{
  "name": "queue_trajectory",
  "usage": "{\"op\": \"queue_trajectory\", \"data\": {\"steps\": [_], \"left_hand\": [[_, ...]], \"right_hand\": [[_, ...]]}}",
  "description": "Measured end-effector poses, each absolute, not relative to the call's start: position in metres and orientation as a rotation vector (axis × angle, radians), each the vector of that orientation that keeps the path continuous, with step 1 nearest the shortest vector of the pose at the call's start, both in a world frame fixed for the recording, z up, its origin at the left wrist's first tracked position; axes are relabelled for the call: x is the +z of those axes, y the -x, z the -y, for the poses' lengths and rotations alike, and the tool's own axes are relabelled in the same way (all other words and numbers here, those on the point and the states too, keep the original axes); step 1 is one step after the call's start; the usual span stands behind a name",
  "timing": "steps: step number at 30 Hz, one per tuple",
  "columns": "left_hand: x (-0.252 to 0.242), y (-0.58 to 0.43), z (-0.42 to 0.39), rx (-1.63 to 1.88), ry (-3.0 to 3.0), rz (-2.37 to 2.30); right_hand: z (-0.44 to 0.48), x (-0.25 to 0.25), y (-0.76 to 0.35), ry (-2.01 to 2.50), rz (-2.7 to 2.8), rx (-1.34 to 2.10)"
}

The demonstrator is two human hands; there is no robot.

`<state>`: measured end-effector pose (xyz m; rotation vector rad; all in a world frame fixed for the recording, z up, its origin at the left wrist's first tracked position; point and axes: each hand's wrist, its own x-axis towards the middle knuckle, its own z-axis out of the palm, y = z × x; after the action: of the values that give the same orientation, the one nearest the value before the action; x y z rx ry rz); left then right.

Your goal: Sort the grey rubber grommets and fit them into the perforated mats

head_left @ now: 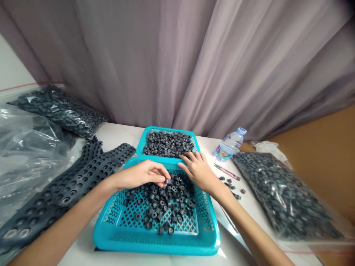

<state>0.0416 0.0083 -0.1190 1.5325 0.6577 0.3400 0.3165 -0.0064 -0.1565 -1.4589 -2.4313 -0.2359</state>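
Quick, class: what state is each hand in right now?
Left hand: shut, pinching one small grey ring over the near basket.
Right hand: open, fingers spread flat over the ring pile.

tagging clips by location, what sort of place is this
Likely a small parts-sorting bench, perhaps at home or in a workshop: two turquoise baskets of small dark rings, clear bags packed with the same rings, punched-out dark sheets, and a curtain behind. The left hand pinches one ring.
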Motion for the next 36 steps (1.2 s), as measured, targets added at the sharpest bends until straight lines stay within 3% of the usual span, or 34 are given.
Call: {"op": "queue_trajectory", "data": {"steps": [8, 15, 20, 36], "left_hand": [[-0.112, -0.045, 0.005, 0.158, -1.538, -0.578], [-0.117, -0.034, -0.022, 0.791, -2.170, -1.042], [-0.150, 0.000, -0.074, 0.762, -2.486, -1.178], [-0.164, -0.009, -0.106, 0.930, -2.264, -1.278]], "right_hand": [[0.006, -0.159, -0.307, 1.535, 2.318, -0.267], [0.003, -0.163, -0.309, 1.467, 2.107, -0.156], [0.004, -0.158, -0.309, 1.369, 2.032, 0.007], [-0.016, -0.151, -0.291, 1.443, 2.177, 0.224]]}}
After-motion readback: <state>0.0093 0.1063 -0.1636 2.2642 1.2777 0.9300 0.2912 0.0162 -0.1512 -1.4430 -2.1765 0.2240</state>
